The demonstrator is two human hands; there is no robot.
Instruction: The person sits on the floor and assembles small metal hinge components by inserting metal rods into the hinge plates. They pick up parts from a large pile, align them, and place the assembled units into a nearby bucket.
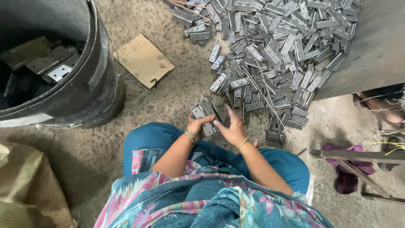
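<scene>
Observed from the head view: the person sat on the concrete floor [160,97] with both hands raised just ahead of the knees. The left hand [195,125] was closed around the lower edge of a small stack of grey metal hinges [207,114], held fanned at 12 o'clock from the lap. The right hand [231,128] was pressed against the right side of the same stack, fingers spread, thumb on top; both hands were therefore grasping the stack, neither released.

A large pile of loose hinges [278,55] lay on the floor at 1 o'clock, just beyond the hands. A dark drum [95,84] stood at 10 o'clock, with several hinges [52,63] visible inside. A flat piece of cardboard [143,60] lay between the drum and the pile. A sack [25,185] sat at 8 o'clock.

Judgement: the step in hand appeared to be squaring up a gathered handful of hinges. The next move would call for a firm, even grip, as the fanned leaves looked liable to slip apart.
</scene>
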